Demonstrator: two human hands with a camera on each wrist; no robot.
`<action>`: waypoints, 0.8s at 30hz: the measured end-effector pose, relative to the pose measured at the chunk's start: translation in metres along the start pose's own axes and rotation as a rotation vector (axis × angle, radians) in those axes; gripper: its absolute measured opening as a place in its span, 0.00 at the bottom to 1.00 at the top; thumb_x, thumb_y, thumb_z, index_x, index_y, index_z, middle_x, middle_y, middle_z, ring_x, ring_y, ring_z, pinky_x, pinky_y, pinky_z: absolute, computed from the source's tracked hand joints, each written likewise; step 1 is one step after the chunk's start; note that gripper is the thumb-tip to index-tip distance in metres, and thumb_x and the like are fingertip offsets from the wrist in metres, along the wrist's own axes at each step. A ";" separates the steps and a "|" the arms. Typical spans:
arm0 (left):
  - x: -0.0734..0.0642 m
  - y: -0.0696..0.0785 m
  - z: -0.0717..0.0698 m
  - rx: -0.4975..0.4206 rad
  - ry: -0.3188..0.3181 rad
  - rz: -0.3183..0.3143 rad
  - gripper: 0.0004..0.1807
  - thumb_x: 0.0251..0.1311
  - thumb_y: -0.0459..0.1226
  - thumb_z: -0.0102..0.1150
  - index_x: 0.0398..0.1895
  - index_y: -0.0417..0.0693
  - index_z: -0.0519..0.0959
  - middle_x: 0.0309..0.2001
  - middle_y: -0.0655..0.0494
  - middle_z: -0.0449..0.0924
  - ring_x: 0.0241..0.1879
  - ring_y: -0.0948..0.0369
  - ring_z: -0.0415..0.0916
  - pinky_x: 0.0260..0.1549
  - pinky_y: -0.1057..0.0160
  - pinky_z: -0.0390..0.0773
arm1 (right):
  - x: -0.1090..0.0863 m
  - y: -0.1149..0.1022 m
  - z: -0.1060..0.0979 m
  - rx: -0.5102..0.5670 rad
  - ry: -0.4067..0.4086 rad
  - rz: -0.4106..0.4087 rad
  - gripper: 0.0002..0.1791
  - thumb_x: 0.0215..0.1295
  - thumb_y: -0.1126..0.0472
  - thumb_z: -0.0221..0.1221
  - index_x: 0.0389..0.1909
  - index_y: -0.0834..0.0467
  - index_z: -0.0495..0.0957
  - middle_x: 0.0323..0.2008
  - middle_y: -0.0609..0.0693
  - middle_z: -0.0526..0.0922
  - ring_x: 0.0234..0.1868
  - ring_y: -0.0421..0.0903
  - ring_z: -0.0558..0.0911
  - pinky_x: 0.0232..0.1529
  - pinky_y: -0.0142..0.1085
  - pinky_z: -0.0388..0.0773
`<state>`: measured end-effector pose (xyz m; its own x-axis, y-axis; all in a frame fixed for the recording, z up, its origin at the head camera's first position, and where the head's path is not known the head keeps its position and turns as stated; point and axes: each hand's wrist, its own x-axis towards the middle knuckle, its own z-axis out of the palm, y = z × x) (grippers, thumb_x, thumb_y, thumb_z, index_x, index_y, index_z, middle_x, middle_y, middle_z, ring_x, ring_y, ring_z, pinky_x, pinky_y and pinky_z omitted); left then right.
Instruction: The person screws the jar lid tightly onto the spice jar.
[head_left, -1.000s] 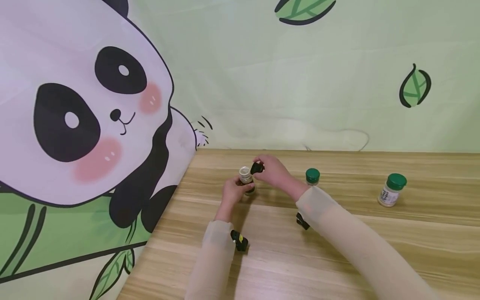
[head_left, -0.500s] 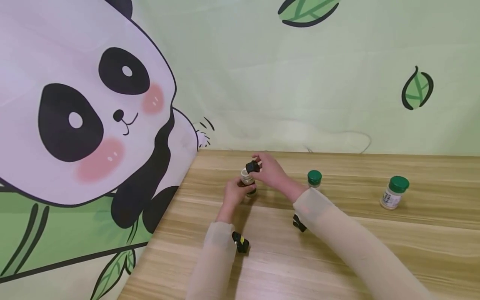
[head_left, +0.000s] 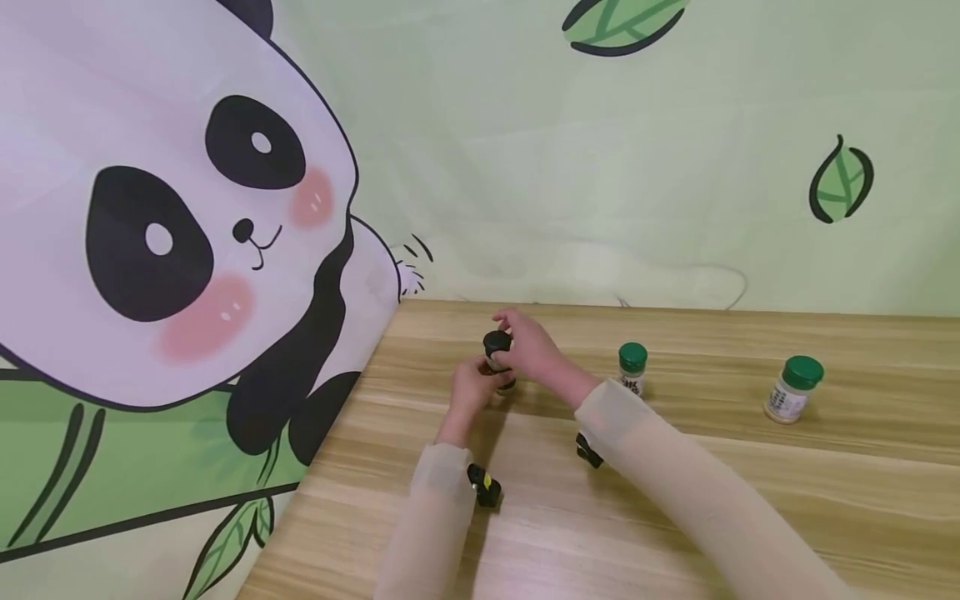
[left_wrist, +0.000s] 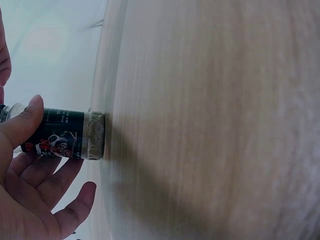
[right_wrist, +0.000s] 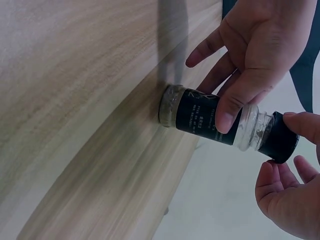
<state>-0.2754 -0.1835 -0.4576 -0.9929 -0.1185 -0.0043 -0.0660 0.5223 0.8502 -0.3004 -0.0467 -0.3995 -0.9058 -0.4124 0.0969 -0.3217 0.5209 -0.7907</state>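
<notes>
A small clear spice jar point(right_wrist: 205, 116) with a black label stands upright on the wooden table, near its back left corner. My left hand point(left_wrist: 37, 185) grips it round the label, thumb on one side and fingers on the other. At the jar's mouth sits a black cap point(right_wrist: 278, 137), slightly tilted against the neck in the right wrist view. My right hand point(head_left: 530, 348) pinches this cap between thumb and fingertips. Greyish contents show at the jar's bottom in the left wrist view.
Two jars with green lids stand to the right: one jar point(head_left: 632, 368) near my right forearm, another jar point(head_left: 795, 389) farther right. Behind the wooden table point(head_left: 555, 517) hangs a green cloth point(head_left: 525, 183) printed with a panda. Black wrist cameras stick out from both sleeves.
My right hand has brought the black cap leftward from beside the jar onto its mouth. The left hand keeps its grip on the jar. The head view has shifted slightly.
</notes>
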 end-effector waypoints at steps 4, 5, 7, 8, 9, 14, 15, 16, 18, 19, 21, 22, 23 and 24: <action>0.000 -0.001 0.001 -0.014 -0.002 0.007 0.17 0.60 0.34 0.71 0.50 0.34 0.84 0.49 0.37 0.88 0.49 0.48 0.84 0.50 0.54 0.82 | 0.000 0.001 0.002 -0.021 0.011 -0.027 0.34 0.62 0.70 0.62 0.70 0.66 0.66 0.62 0.66 0.76 0.62 0.62 0.78 0.62 0.51 0.78; 0.000 -0.001 0.002 -0.014 -0.003 0.007 0.17 0.60 0.34 0.71 0.50 0.34 0.84 0.50 0.37 0.88 0.50 0.48 0.84 0.51 0.54 0.82 | 0.000 0.002 0.002 -0.020 0.013 -0.029 0.34 0.62 0.70 0.62 0.70 0.66 0.66 0.62 0.66 0.77 0.61 0.62 0.78 0.62 0.51 0.78; 0.000 -0.001 0.002 -0.012 0.000 0.008 0.17 0.59 0.34 0.71 0.49 0.34 0.85 0.49 0.37 0.88 0.49 0.48 0.84 0.50 0.55 0.82 | 0.000 0.003 0.002 -0.017 0.011 -0.030 0.35 0.61 0.70 0.62 0.71 0.66 0.65 0.63 0.67 0.76 0.61 0.62 0.78 0.62 0.51 0.77; 0.000 -0.001 0.002 -0.006 0.003 0.009 0.16 0.59 0.34 0.71 0.49 0.34 0.85 0.49 0.37 0.88 0.47 0.49 0.84 0.49 0.56 0.81 | 0.000 0.003 0.002 -0.015 0.007 -0.030 0.35 0.61 0.70 0.63 0.71 0.66 0.65 0.63 0.67 0.76 0.61 0.62 0.78 0.63 0.52 0.77; 0.000 -0.001 0.002 0.001 0.006 0.012 0.16 0.59 0.34 0.71 0.48 0.34 0.85 0.48 0.37 0.89 0.45 0.51 0.84 0.47 0.58 0.81 | 0.000 0.004 0.002 -0.019 0.002 -0.030 0.36 0.62 0.70 0.64 0.71 0.66 0.65 0.64 0.67 0.75 0.62 0.62 0.78 0.63 0.52 0.77; 0.001 0.000 0.002 0.030 0.023 0.014 0.14 0.58 0.34 0.72 0.44 0.34 0.85 0.45 0.38 0.89 0.37 0.57 0.79 0.38 0.65 0.77 | 0.001 0.008 -0.001 -0.011 -0.051 -0.006 0.41 0.62 0.66 0.67 0.74 0.67 0.61 0.68 0.69 0.72 0.66 0.64 0.75 0.67 0.53 0.75; 0.001 0.000 0.001 0.031 0.025 0.015 0.14 0.58 0.34 0.72 0.44 0.34 0.85 0.45 0.38 0.89 0.37 0.58 0.79 0.38 0.65 0.77 | 0.001 0.010 -0.002 0.000 -0.068 0.008 0.41 0.62 0.66 0.67 0.74 0.67 0.60 0.68 0.69 0.72 0.67 0.64 0.74 0.67 0.53 0.74; 0.001 0.000 0.001 0.030 0.025 0.015 0.14 0.58 0.33 0.71 0.44 0.33 0.85 0.45 0.37 0.89 0.38 0.57 0.80 0.39 0.64 0.77 | 0.001 0.012 -0.003 0.017 -0.088 0.024 0.42 0.62 0.66 0.66 0.75 0.67 0.60 0.69 0.69 0.71 0.69 0.65 0.73 0.68 0.53 0.73; 0.001 0.000 0.001 0.019 0.021 0.018 0.14 0.58 0.32 0.71 0.46 0.32 0.85 0.46 0.36 0.89 0.41 0.54 0.82 0.42 0.61 0.79 | 0.001 0.016 -0.005 0.043 -0.128 0.050 0.41 0.63 0.66 0.65 0.75 0.68 0.59 0.71 0.69 0.70 0.71 0.65 0.72 0.70 0.53 0.72; 0.001 -0.001 0.001 0.017 0.021 0.022 0.15 0.58 0.32 0.71 0.46 0.32 0.84 0.47 0.36 0.88 0.42 0.52 0.83 0.43 0.59 0.81 | 0.001 0.018 -0.006 0.062 -0.149 0.062 0.41 0.64 0.66 0.65 0.76 0.69 0.58 0.72 0.69 0.69 0.72 0.65 0.71 0.71 0.53 0.71; 0.000 0.000 0.001 0.014 0.019 0.025 0.16 0.58 0.31 0.70 0.48 0.32 0.84 0.48 0.35 0.88 0.45 0.49 0.84 0.47 0.57 0.82 | 0.001 0.021 -0.007 0.097 -0.184 0.073 0.40 0.65 0.66 0.64 0.75 0.70 0.58 0.73 0.69 0.67 0.73 0.65 0.70 0.73 0.53 0.69; 0.000 -0.001 0.001 0.015 0.019 0.026 0.16 0.58 0.31 0.70 0.48 0.32 0.84 0.48 0.35 0.88 0.46 0.49 0.84 0.48 0.56 0.82 | 0.001 0.023 -0.007 0.109 -0.196 0.071 0.40 0.66 0.66 0.63 0.75 0.71 0.58 0.73 0.69 0.67 0.73 0.65 0.70 0.73 0.53 0.69; 0.000 0.000 0.002 0.014 0.019 0.026 0.16 0.57 0.31 0.70 0.48 0.31 0.84 0.48 0.35 0.88 0.46 0.48 0.84 0.49 0.55 0.82 | 0.001 0.024 -0.007 0.118 -0.203 0.065 0.39 0.66 0.66 0.63 0.75 0.71 0.59 0.73 0.70 0.67 0.73 0.65 0.70 0.73 0.53 0.69; 0.000 0.000 0.002 0.014 0.019 0.027 0.16 0.57 0.31 0.70 0.48 0.31 0.84 0.48 0.35 0.88 0.46 0.48 0.84 0.49 0.55 0.82 | 0.001 0.026 -0.006 0.133 -0.207 0.061 0.39 0.66 0.66 0.63 0.75 0.72 0.59 0.73 0.70 0.68 0.73 0.66 0.70 0.73 0.52 0.69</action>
<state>-0.2751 -0.1823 -0.4589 -0.9923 -0.1205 0.0290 -0.0406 0.5375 0.8423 -0.3111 -0.0293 -0.4162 -0.8421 -0.5349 -0.0687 -0.2168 0.4524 -0.8651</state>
